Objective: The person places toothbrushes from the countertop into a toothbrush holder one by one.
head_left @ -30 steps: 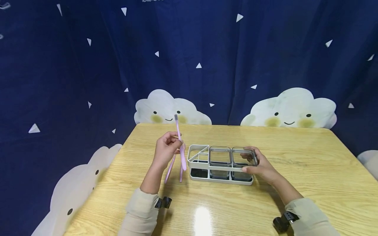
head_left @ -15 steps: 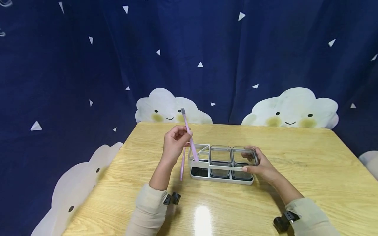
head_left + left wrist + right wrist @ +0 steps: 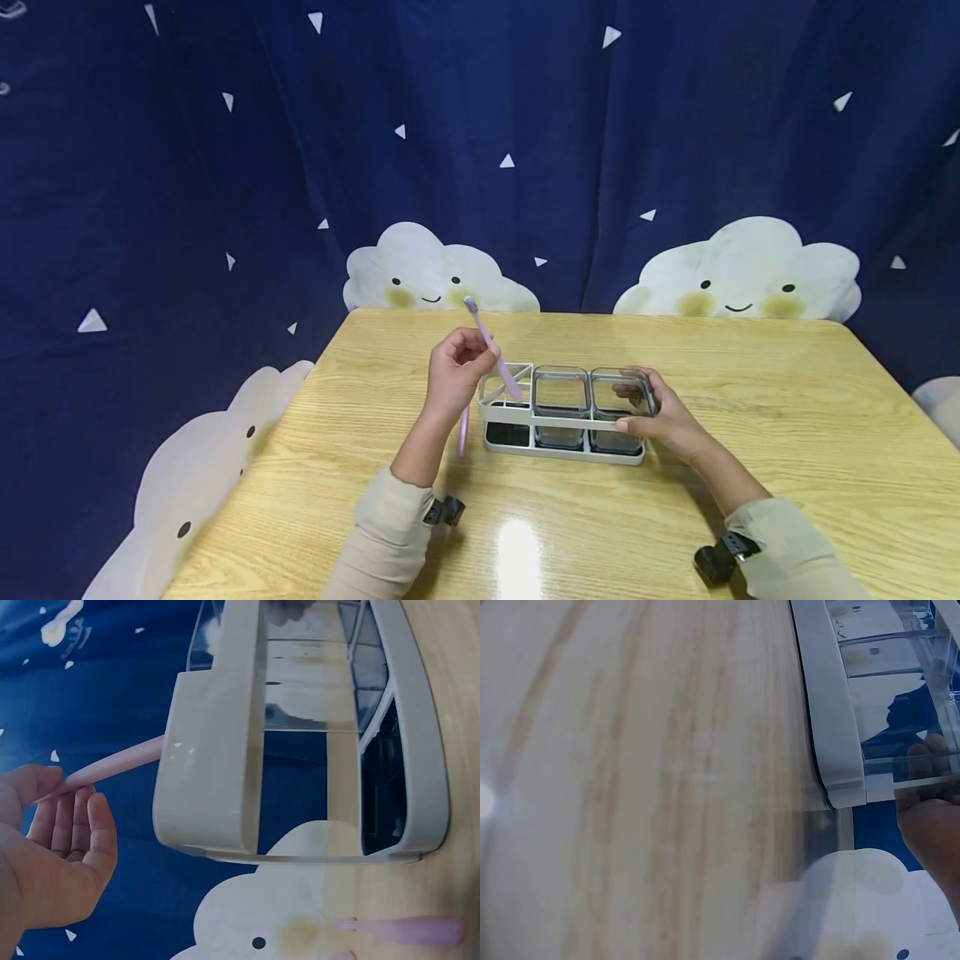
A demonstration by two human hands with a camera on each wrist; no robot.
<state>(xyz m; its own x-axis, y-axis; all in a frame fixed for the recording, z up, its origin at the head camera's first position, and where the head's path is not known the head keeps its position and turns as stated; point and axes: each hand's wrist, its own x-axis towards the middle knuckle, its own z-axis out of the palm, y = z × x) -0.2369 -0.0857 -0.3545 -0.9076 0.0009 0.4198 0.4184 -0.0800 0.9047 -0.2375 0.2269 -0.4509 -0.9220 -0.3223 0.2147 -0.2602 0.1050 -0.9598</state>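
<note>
In the head view my left hand point(image 3: 453, 379) pinches a lilac toothbrush point(image 3: 507, 377) between thumb and fingers. Its bristle head points up and to the left, while the handle end slants down over the divided left section of a white toothbrush holder point(image 3: 504, 413). From the left wrist, the toothbrush handle point(image 3: 120, 761) runs behind the holder's upper rim. My right hand point(image 3: 667, 421) grips the holder's right end, thumb in front and fingers behind the clear cup there. Two clear cups point(image 3: 561, 367) sit side by side in the holder.
A pink-purple handle point(image 3: 463, 433) lies on the wooden table point(image 3: 600, 517) just left of the holder. The left wrist view shows this handle point(image 3: 412, 931) with the tip of another pink thing below it. A dark blue curtain point(image 3: 562, 100) with clouds hangs behind the table.
My left hand has moved right with the toothbrush, from beside the holder to over its left section, and the brush now tilts more. My right hand stays at the right end.
</note>
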